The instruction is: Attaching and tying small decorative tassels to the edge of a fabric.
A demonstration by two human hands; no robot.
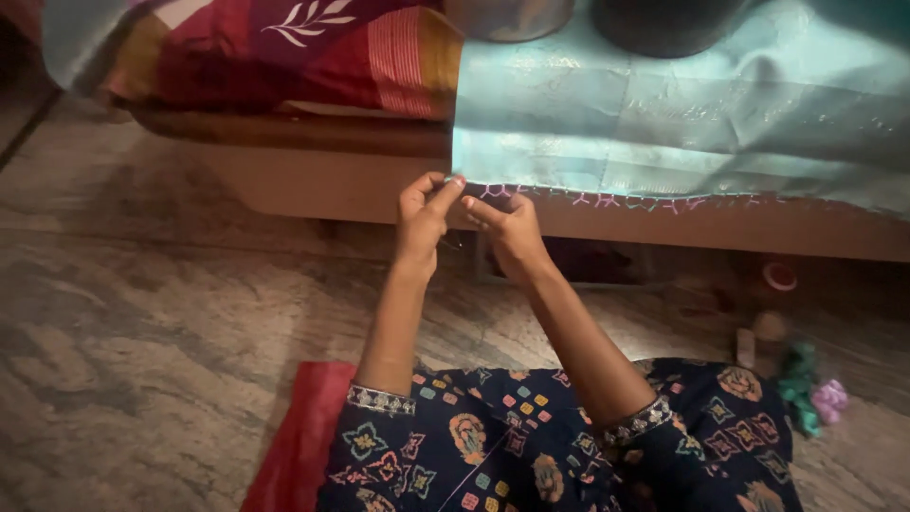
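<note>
Here, both hands up at hem of pale blue cloth (664, 114) draped over bed edge (313, 180). Left hand (422, 213) pinches cloth's lower left corner, fingers closed on it. Right hand (512, 232) just beside, fingers curled at hem; what they grip too small to tell, maybe needle or thread. Pink-and-green knotted edging (616, 199) runs along hem from right hand toward right: that stretch looks done. Corner at left seems last bit left. Thread bundles (810, 393) lie on floor (142, 332), near right knee.
</note>
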